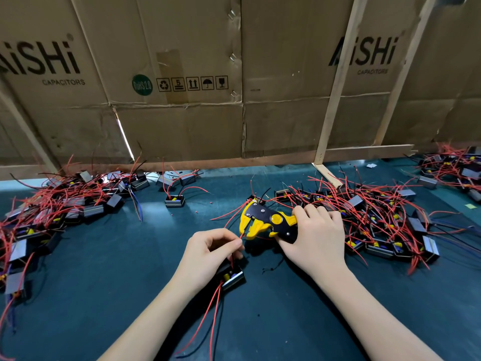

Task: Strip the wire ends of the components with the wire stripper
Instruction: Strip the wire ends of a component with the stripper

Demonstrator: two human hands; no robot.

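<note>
Head view. The right hand [316, 238] wraps the handles of the yellow-and-black plastic wire stripper [268, 222], its grip closed around them so that the tool's jaws point left toward the other hand; the jaws stand apart, ready to receive a wire. The left hand [212, 250] pinches a thin red insulated wire [241, 235] between thumb and forefinger close to its free end, which keeps the short tip stiff enough to be steered; the tip lies at the mouth of the jaws, and whether it is already seated cannot be told. This wire rises from a small black box-shaped component with a yellow part inside [230, 276], which lies on the dark teal bench mat [130, 269] under the left palm, apparently so that the hand's weight steadies it during the pull. Its other red and dark leads trail toward the viewer. A heap of like components with tangled red wires [377, 217] lies just behind the right hand, and a second heap [59, 204] lies at left, well apart; which holds stripped units cannot be judged. Flattened brown cardboard sheets [182, 74] on a pale wooden frame [335, 100] wall off the bench's rear.
</note>
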